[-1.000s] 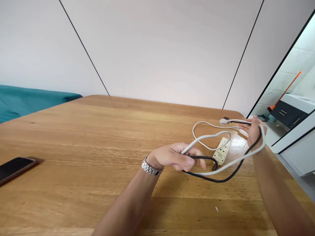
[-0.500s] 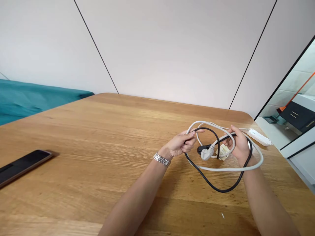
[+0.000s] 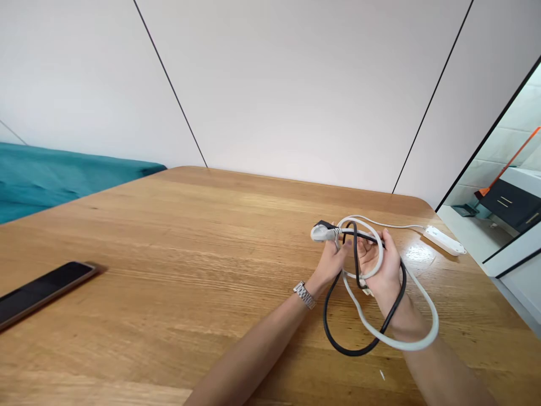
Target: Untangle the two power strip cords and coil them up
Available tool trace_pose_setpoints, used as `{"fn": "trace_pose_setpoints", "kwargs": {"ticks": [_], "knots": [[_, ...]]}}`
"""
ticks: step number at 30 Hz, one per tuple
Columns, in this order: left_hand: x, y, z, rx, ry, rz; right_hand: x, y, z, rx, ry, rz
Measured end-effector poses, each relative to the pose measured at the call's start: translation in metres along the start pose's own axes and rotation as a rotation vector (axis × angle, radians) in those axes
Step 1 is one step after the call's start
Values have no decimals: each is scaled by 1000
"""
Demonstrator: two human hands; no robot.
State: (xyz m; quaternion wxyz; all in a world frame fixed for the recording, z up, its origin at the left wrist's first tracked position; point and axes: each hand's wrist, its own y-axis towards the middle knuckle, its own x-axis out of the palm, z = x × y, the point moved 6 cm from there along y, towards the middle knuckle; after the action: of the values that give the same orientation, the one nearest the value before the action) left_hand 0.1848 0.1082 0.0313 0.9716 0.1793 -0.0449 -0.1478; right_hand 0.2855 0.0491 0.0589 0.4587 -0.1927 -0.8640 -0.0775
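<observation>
Cords, head view: white cord and black cord hung in loose, crossing loops at your two hands, over the right part of the wooden table; white plug and black plug sat together at the bundle's left end; judged light and springy, stiff enough to keep a round bend, with smooth coats apt to slide over each other; plugs judged hard and a little heavier, so the doubled run just behind them seemed the surest hold.

Your left hand came in from lower left, thumb up, watch at the wrist; it was closed on strands just below the plugs, fingertips hidden; your right hand was palm up, fingers half curled, thumb loosely pinning the doubled run; lower loops crossed your right forearm; cream socket block showed only partly beneath; white power strip lay near the table's right edge, its thin lead running back toward the loops; phone lay far left.
</observation>
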Motion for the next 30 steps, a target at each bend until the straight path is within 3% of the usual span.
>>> {"fn": "trace_pose_setpoints", "kwargs": {"ticks": [2,5,7,11,15,19,23,25,27,28,30], "knots": [[5,-4,9,111,90,-62,-2,0,7,-7,21,37],[11,-8,17,115,123,-204,-6,5,13,-33,-23,37],[11,-7,20,32,22,-254,-8,7,14,-85,-91,6],[11,-5,24,-223,-447,-282,-5,5,10,-251,-375,-85],[10,-5,17,-442,-714,-188,-4,0,4,-416,-734,-140],[3,-4,8,-519,-803,10,5,-12,-1,-611,-1063,-448],[5,-7,17,-488,-754,13,7,-32,-1,-783,-1284,-781],[6,-9,22,-482,-694,29,2,-32,-4,-827,-1359,-880],[4,-12,26,-474,-610,62,-11,-14,-22,-854,-1454,-818],[2,-13,27,-450,-559,81,-22,3,-39,-858,-1531,-701],[-3,-12,31,-349,-443,112,-55,42,-86,-848,-1714,-341]]}}
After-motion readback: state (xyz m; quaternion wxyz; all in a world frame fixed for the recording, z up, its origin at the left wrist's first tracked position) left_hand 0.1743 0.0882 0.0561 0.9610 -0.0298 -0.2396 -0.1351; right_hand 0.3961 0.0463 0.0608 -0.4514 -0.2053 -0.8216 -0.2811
